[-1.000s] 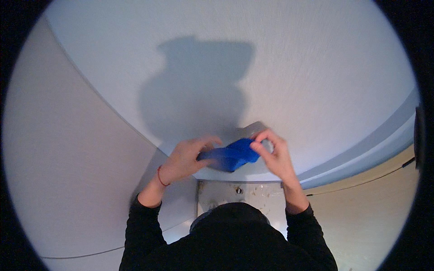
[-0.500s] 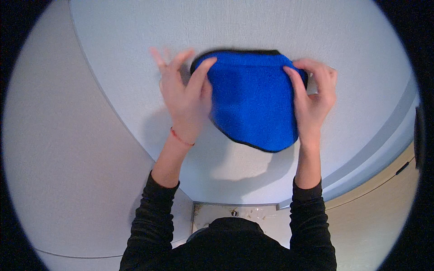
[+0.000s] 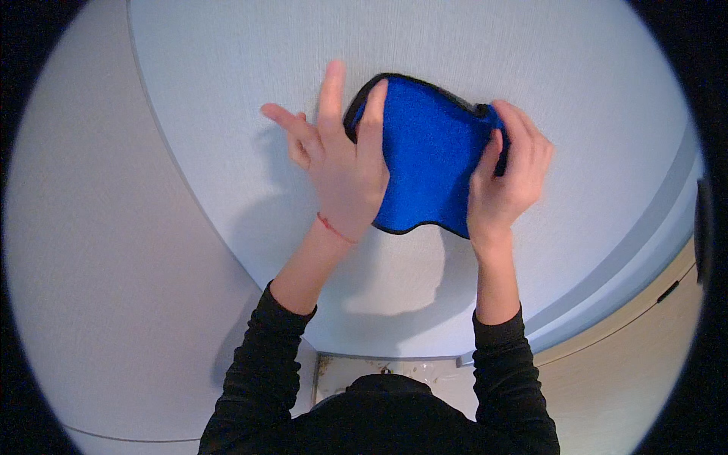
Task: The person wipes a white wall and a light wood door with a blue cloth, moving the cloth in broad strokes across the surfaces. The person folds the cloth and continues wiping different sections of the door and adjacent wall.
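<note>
The black-edged blue fabric piece (image 3: pixel 428 159) is held up between the 2 bare hands, in front of a pale, finely textured panel (image 3: pixel 584 61); its black binding (image 3: pixel 447 95) runs along the top, dips toward the upper right corner and waves along the bottom.

The right hand (image 3: pixel 516 174) pinches that corner between thumb and fingers, and the fabric bunches there; the left hand (image 3: pixel 345 163) is at the opposite side, back toward the camera, its thumb laid over the blue face and 1 finger pointing up just beyond the edge, another stretched out to the left; whether it grips the fabric I cannot tell.

A thin red cord bracelet (image 3: pixel 334 227) circles the left wrist; 2 black sleeves (image 3: pixel 262 356) cover the forearms below; a soft shadow (image 3: pixel 387 296) falls on the panel beneath the fabric.

Farther out, a greyish panel (image 3: pixel 91 227) fills the left side; at lower right is a light wood-toned panel (image 3: pixel 614 364) with a small black fitting (image 3: pixel 667 292); at the bottom, a strip of whitish, brown-stained surface (image 3: pixel 425 370) shows above the person's black top (image 3: pixel 394 417).
</note>
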{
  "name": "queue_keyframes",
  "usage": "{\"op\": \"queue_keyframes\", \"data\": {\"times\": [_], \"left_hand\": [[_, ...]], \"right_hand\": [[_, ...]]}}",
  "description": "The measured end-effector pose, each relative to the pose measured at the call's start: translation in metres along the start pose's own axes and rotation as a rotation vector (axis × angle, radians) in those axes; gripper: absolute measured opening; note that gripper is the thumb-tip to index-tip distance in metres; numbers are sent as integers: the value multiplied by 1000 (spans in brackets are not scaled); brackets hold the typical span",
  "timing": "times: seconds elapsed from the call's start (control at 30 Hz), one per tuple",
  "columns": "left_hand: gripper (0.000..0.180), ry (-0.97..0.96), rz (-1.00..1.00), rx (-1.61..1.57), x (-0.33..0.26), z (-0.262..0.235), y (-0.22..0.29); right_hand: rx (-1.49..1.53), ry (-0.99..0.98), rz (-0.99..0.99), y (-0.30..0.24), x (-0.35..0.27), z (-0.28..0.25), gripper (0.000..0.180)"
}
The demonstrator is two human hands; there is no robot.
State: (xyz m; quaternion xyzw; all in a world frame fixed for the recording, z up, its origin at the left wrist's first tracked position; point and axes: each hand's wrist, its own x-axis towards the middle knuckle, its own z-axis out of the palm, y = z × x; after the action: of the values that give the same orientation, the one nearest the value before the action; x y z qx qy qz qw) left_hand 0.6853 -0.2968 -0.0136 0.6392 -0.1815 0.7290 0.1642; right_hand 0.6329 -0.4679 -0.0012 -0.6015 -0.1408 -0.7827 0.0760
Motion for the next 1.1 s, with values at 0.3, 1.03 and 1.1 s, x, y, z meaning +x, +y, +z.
{"op": "queue_keyframes", "data": {"times": [0.3, 1.03, 1.1], "left_hand": [[48, -366, -84, -32, -15, -41, 23], [64, -209, 9, -31, 15, 18, 4], [64, -313, -27, -52, -29, 10, -1]], "right_hand": [[40, -210, 77, 8, -27, -26, 30], [74, -134, -52, -16, -4, 44, 42], [113, -234, -33, -24, -50, 27, 39]]}}
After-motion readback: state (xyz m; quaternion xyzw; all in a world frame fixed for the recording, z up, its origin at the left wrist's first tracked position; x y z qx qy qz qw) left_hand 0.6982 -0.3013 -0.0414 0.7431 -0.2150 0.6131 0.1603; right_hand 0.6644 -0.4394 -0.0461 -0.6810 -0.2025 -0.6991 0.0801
